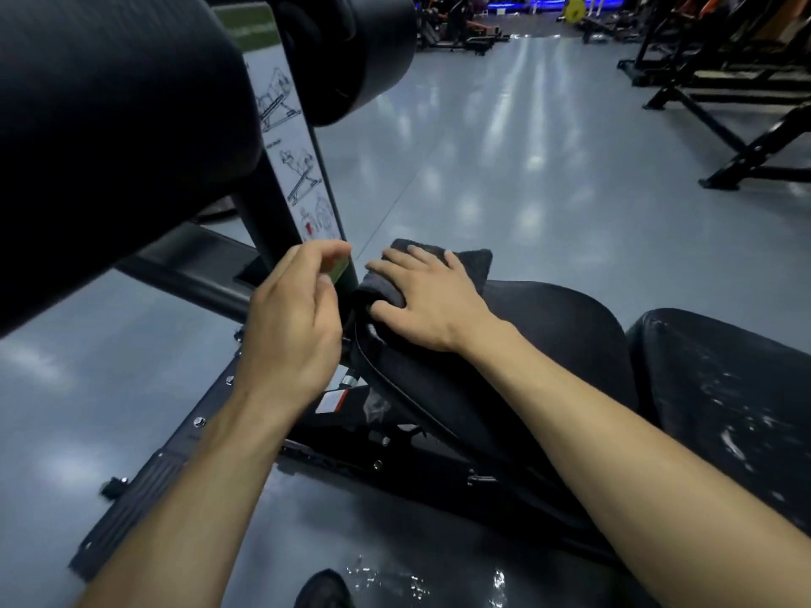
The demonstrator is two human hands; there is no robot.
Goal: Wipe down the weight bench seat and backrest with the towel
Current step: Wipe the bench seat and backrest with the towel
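Observation:
A dark grey towel (471, 261) lies on the narrow front end of the black bench seat (561, 326). My right hand (428, 296) presses flat on the towel with its fingers spread. My left hand (294, 318) hovers just left of the seat, beside the upright post, fingers loosely curled and holding nothing. The black backrest (724, 388), scuffed with pale marks, sits to the right of the seat.
A black upright post with a white instruction sticker (294, 155) stands left of the seat, carrying big black roller pads (109, 138). The bench frame (184, 462) runs along the grey floor. Other black gym machines (746, 94) stand at far right. My shoe (324, 590) shows below.

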